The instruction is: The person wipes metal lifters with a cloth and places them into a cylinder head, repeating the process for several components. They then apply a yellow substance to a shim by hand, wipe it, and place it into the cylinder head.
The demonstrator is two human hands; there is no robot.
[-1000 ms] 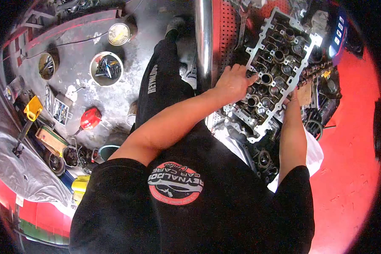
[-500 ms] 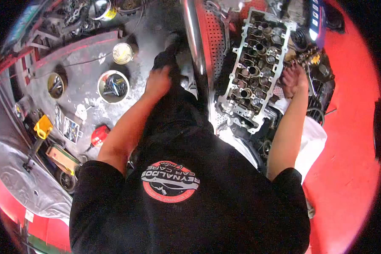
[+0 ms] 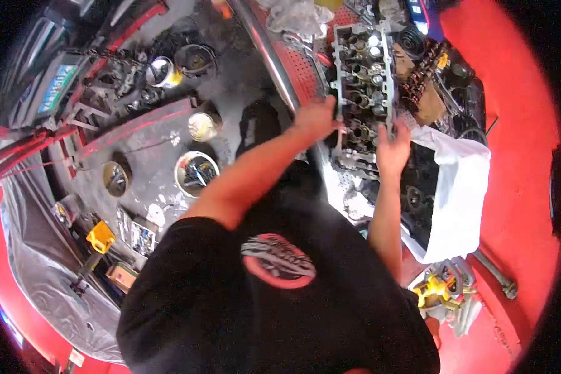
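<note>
A metal cylinder head (image 3: pixel 363 93), its valve gear facing up, lies in front of me on the right. My left hand (image 3: pixel 316 118) is at its left side, fingers closed round the edge near the lower half. At the lower right edge is my right hand (image 3: pixel 394 149), its thumb over the rim and its fingers down along the outer side. Motion blurs both hands slightly. Below and right of the right hand, a dark engine part (image 3: pixel 417 196) sits partly covered by a white cloth (image 3: pixel 461 187).
A shiny pipe (image 3: pixel 265 47) runs along the left of a red perforated panel (image 3: pixel 296 68). Greasy parts and cardboard (image 3: pixel 431 106) lie right of the head. On the grey floor stand a white bucket of tools (image 3: pixel 196 173) and smaller cans (image 3: pixel 202 126). Yellow-handled tools (image 3: pixel 436 290) lie lower right.
My view has turned and shifted. My left hand has come from near my leg to the cylinder head's left edge; my right hand has moved from beyond its right side to its lower right edge.
</note>
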